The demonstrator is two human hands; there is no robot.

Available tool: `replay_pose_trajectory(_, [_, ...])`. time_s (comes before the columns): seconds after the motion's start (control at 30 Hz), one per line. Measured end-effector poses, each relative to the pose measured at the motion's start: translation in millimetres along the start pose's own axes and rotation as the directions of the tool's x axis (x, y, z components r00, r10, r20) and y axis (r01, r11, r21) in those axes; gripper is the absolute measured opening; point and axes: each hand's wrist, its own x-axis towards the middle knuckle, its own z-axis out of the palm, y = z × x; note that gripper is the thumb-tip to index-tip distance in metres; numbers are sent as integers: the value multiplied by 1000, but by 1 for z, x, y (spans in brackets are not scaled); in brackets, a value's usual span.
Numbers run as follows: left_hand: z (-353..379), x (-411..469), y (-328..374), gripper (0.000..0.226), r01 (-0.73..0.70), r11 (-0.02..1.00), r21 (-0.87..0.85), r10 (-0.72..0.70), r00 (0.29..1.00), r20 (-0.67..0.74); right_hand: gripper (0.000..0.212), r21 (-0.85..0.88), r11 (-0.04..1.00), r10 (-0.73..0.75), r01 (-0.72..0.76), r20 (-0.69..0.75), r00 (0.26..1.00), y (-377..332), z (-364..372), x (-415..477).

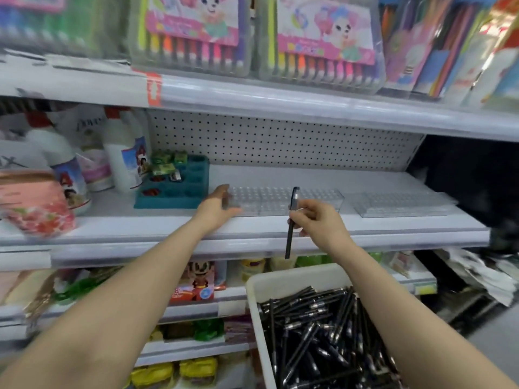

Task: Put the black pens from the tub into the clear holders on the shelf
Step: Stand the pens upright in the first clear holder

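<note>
My right hand (317, 220) pinches one black pen (292, 223), held nearly upright in front of the shelf edge. Behind it a clear holder (269, 199) with rows of small holes lies on the middle shelf. My left hand (217, 209) grips that holder's left end, thumb on the near side and fingers on the far side. A second clear holder (401, 204) lies to the right on the same shelf. The white tub (269, 279), heaped with several black pens (323, 341), sits low at the right under my right forearm.
A teal organiser (179, 189) with small green boxes stands left of the holder, with white bottles (123, 155) and a pink pack (33, 203) further left. Marker sets (196, 32) fill the shelf above. Packaged goods line the lower shelves.
</note>
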Motion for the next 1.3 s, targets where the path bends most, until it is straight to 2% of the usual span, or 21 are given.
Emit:
replay_pose_trajectory(0.07, [0, -2, -1, 66, -22, 1000, -10, 22, 1000, -16, 12, 28, 999, -25, 26, -23, 999, -6, -2, 12])
replay_pose_trajectory(0.17, [-2, -9, 2, 58, -50, 997, 51, 51, 999, -13, 5, 91, 994, -45, 54, -96, 994, -14, -4, 31])
replay_pose_trajectory(0.43, [28, -18, 19, 63, -127, 990, 62, 124, 990, 62, 12, 179, 971, -108, 158, -262, 959, -26, -7, 67])
replay_pose_trajectory(0.63, [37, -22, 22, 65, -139, 989, 59, 138, 990, 21, 5, 180, 963, -145, 199, -272, 951, -22, 13, 75])
replay_pose_trajectory(0.77, [36, -19, 20, 63, -141, 989, 40, 140, 989, 39, 5, 70, 967, -221, 245, -245, 944, -28, 35, 74])
replay_pose_trajectory(0.9, [35, -17, 18, 64, -136, 990, 42, 134, 990, 47, 6, -190, 954, -265, 232, -172, 949, -23, 48, 73])
replay_pose_trajectory(1.03, [35, -16, 18, 66, -133, 989, 69, 130, 991, 43, 13, -376, 911, -236, 172, -132, 963, -12, 56, 70])
replay_pose_trajectory(1.3, [35, -17, 20, 61, -138, 986, 94, 134, 990, 42, 15, -382, 917, -189, 117, -156, 970, -11, 61, 69])
